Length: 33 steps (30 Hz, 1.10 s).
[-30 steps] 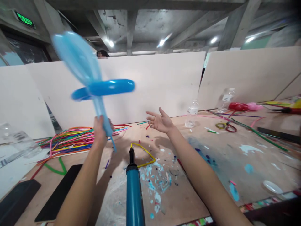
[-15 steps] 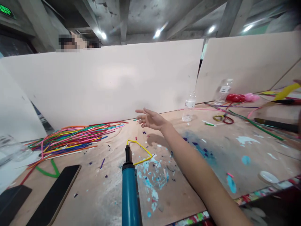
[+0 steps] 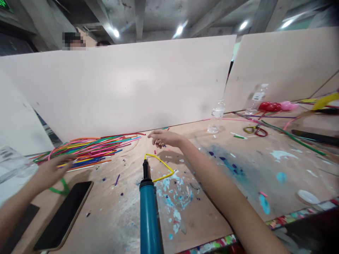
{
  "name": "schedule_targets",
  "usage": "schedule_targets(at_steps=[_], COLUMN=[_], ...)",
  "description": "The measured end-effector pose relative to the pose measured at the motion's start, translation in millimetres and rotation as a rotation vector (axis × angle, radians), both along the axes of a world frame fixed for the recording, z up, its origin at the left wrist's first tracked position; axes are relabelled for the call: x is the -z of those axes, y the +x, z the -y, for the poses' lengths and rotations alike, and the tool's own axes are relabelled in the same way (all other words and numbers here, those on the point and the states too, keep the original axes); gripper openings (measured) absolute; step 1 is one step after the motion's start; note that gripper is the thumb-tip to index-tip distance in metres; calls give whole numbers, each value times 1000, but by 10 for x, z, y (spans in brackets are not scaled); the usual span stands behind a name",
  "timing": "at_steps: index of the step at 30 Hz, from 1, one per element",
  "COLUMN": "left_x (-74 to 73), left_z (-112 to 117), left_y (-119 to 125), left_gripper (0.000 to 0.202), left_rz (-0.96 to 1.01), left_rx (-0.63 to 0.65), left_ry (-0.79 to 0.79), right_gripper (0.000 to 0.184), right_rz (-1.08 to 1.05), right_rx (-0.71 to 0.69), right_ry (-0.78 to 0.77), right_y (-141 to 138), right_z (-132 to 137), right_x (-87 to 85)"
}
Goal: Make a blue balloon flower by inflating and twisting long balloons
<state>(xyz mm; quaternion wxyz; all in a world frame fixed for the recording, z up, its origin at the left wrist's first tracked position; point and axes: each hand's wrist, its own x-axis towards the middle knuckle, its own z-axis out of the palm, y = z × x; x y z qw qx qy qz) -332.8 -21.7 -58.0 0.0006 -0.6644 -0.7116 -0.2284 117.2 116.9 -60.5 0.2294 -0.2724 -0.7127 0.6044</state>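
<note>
My left hand (image 3: 51, 173), somewhat blurred, reaches in from the left over the near edge of a heap of thin, uninflated modelling balloons (image 3: 99, 150). Its fingers are apart and I see nothing in them. My right hand (image 3: 165, 138) hovers beyond the pump, fingers loosely bent and apart, holding nothing. Below it a teal balloon pump (image 3: 148, 215) with a black nozzle points away from me. A limp yellow balloon (image 3: 165, 165) runs from the nozzle tip in a bent loop on the table. The pump's near end is cut off by the frame.
A phone (image 3: 65, 215) lies at the left, beside a green balloon (image 3: 62, 187). Water bottles (image 3: 215, 118) and scissors (image 3: 255, 130) are at the right, near red inflated balloons (image 3: 270, 106). White panels (image 3: 159, 84) wall off the back; people show behind them.
My left hand has come into view from the left, at the balloon heap. My right hand has lowered slightly and its fingers have bent more. The view has shifted a little.
</note>
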Motion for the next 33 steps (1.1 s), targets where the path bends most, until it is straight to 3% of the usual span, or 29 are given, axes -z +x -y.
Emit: schedule_targets(at_steps=[2,3,6,10,13,16,19,23,33], left_x=[195,274,398,368,347,413,540,656,615], left_z=[-245,-363,-662,-956,-1086,-1106,-1052,-960,-812], left_y=[542,839,1604,2131,2299,2383,2401,2394,2465], left_gripper=[53,52,50,58,68,60,57,60,51], left_rz=[-34,-44,-66,67,254,252,257,473,749], left_rx=[228,273,325,338,303,268,247,309,355], left_ry=[-98,-145,-212,-276,-563,-742,-704,-701,-770], right_gripper=[29,29,31,33,28,28,32,25,30], right_rz=[301,448,728,794,769,764,772,768,647], right_rx=[-43,-81,-137,-66,-90,-159,-201,-235,-255], right_ry=[203,286,401,474,490,435,367,313,261], right_y=[-19,-29,-82,-188,-227,-215,-200,-231,-322], right_z=[11,9,-23,-60,-61,-64,-88,-112,-58], right_x=[23,51,187,332,325,298,330,412,387])
